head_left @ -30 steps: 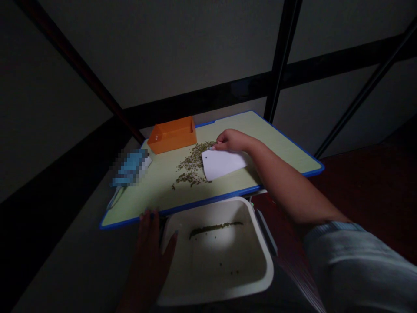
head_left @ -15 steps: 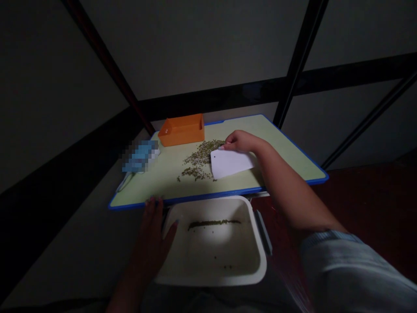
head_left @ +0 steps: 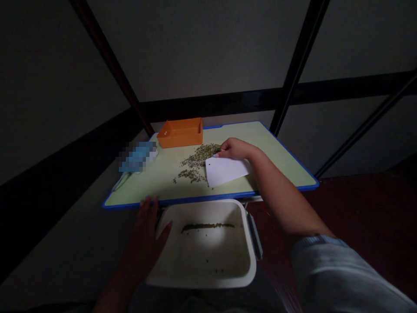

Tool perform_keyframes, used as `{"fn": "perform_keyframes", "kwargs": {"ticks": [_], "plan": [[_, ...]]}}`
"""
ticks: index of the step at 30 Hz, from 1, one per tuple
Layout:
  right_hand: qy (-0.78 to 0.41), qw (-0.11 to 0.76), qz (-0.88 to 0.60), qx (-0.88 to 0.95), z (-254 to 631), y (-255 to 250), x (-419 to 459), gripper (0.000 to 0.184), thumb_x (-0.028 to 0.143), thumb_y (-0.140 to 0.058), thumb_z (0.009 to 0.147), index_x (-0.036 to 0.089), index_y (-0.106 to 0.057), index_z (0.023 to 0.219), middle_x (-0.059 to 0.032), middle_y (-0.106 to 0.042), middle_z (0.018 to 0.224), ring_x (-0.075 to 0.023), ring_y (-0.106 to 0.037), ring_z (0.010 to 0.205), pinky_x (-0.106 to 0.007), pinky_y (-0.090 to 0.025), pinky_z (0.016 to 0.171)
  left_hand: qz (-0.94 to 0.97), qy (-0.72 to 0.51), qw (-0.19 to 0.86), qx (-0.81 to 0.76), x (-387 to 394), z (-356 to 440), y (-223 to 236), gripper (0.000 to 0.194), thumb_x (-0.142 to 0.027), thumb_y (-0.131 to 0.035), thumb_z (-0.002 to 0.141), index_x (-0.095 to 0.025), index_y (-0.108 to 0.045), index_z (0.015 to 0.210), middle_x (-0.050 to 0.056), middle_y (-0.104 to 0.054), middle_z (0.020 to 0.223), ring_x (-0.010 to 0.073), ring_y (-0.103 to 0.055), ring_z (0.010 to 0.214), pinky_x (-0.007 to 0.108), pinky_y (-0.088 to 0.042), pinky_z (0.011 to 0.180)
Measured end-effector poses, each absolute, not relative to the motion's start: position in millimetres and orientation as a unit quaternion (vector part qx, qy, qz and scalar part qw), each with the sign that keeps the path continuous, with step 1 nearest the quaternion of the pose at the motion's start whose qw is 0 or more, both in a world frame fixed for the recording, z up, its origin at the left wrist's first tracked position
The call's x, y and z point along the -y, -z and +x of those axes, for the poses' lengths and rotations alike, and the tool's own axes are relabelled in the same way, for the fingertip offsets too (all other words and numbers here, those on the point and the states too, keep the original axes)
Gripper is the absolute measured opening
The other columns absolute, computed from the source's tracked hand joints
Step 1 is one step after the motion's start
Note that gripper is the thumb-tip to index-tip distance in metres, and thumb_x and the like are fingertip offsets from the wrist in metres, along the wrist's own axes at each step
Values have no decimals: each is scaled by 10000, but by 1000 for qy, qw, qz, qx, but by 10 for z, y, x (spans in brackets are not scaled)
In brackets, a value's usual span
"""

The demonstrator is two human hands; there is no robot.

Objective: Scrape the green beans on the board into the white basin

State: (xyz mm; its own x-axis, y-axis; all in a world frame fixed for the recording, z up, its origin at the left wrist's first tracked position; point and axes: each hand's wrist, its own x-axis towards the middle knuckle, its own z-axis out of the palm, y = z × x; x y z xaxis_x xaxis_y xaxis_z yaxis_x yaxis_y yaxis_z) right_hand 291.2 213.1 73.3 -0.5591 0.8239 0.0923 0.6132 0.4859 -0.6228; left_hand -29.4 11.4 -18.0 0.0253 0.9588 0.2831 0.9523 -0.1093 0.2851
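My right hand (head_left: 235, 149) pinches the upper edge of a flat white scraper (head_left: 226, 170), which has a small hole near one corner. The scraper stands tilted on the pale yellow tabletop (head_left: 276, 169), its left edge against a spread of small greenish grains (head_left: 197, 163). Below the table's front edge is a white plastic basin (head_left: 208, 252) with a line of grains along its far inner side and a few loose ones on its bottom. My left hand (head_left: 146, 239) grips the basin's left rim, thumb inside and fingers outside, fingertips close to the table edge.
An orange open tray (head_left: 180, 134) stands at the back left of the table. A blurred-out blue item (head_left: 137, 156) lies at the left edge with a white cord. Blue trim borders the tabletop, and a panelled wall (head_left: 211, 52) rises behind it.
The whole view has shifted a little. My right hand and the scraper have come slightly toward the table's front edge. My left hand keeps its place on the basin.
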Motion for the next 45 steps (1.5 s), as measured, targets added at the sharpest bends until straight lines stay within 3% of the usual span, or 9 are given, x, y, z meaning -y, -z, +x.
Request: {"fn": "perform_keyframes", "kwargs": {"ticks": [8, 14, 25, 31, 37, 45], "plan": [[-291, 209, -412, 838, 2898, -767, -2086, 455, 533, -581, 723, 175, -403, 504, 78, -289, 456, -56, -249, 469, -253, -172, 495, 719, -226, -6, -657, -114, -315, 243, 715, -517, -391, 822, -223, -182, 1439, 99, -145, 1565, 278, -134, 1434, 517, -230, 1144], [-334, 309, -418, 786, 2951, -775, -2125, 497, 591, -602, 698, 181, -396, 506, 75, -296, 470, -52, -262, 453, -240, -170, 461, 721, -230, -11, -654, -130, -329, 261, 708, -503, -391, 827, -203, -193, 1437, 114, -166, 1558, 276, -133, 1433, 515, -234, 1143], [-335, 401, -450, 724, 2942, -681, -2204, 554, 697, -571, 639, 185, -415, 493, 70, -304, 456, -57, -257, 447, -237, -183, 439, 702, -301, 50, -644, -253, -489, 439, 564, -312, -382, 837, -221, -334, 1391, 125, -266, 1521, 327, -169, 1413, 597, -255, 1103], [-349, 436, -466, 686, 2971, -658, -1985, 511, 648, -619, 628, 185, -438, 505, 66, -325, 454, -60, -268, 438, -236, -178, 438, 689, -341, 45, -638, -365, -490, 537, 571, -262, -379, 806, -214, -369, 1375, 125, -361, 1479, 334, -185, 1409, 610, -255, 1098], [-352, 440, -513, 648, 3017, -355, -1748, 518, 653, -644, 571, 194, -436, 451, 48, -345, 419, -69, -273, 419, -249, -183, 422, 684, -353, 45, -637, -407, -438, 521, 555, -277, -351, 789, -167, -438, 1326, 156, -355, 1475, 360, -228, 1393, 623, -257, 1093], [-333, 448, -555, 617, 3027, -235, -1770, 488, 648, -607, 595, 194, -456, 503, 37, -383, 438, -82, -313, 434, -249, -205, 413, 698, -333, 42, -633, -392, -363, 451, 601, -270, -388, 743, -167, -401, 1335, 154, -317, 1496, 353, -147, 1417, 610, -219, 1109]]}}
